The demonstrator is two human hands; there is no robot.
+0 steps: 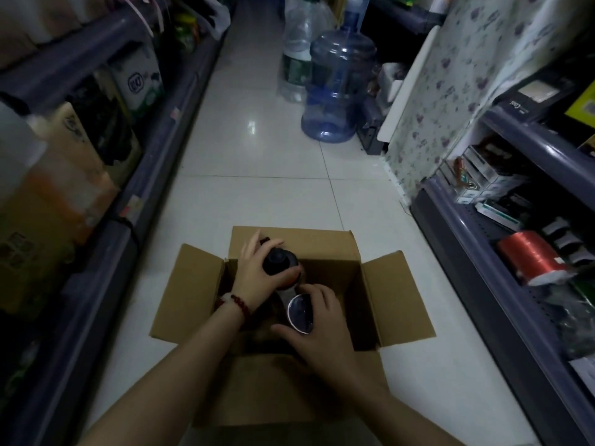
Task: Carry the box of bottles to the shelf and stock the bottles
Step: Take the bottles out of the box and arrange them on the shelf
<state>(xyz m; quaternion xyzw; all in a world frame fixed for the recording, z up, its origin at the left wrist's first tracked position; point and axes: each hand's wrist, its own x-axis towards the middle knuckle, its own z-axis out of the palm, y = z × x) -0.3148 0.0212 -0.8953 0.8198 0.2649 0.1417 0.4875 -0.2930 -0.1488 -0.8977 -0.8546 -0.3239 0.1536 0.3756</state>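
Note:
An open cardboard box [399,300] sits on the white tiled floor of a shop aisle, flaps spread out. My left hand [257,272] grips a dark-capped bottle [281,263] by its top, over the box's opening. My right hand [318,320] holds a second bottle [300,313] with a shiny round top, close beside the first. The box's inside is dark and what else it holds is hidden. A red bead bracelet is on my left wrist.
Grey-blue shelves line both sides: cartons and packets on the left shelf [106,239], small boxes and a red roll [531,255] on the right. Two large water jugs [338,85] stand on the floor ahead, beside a floral-covered cabinet [450,91].

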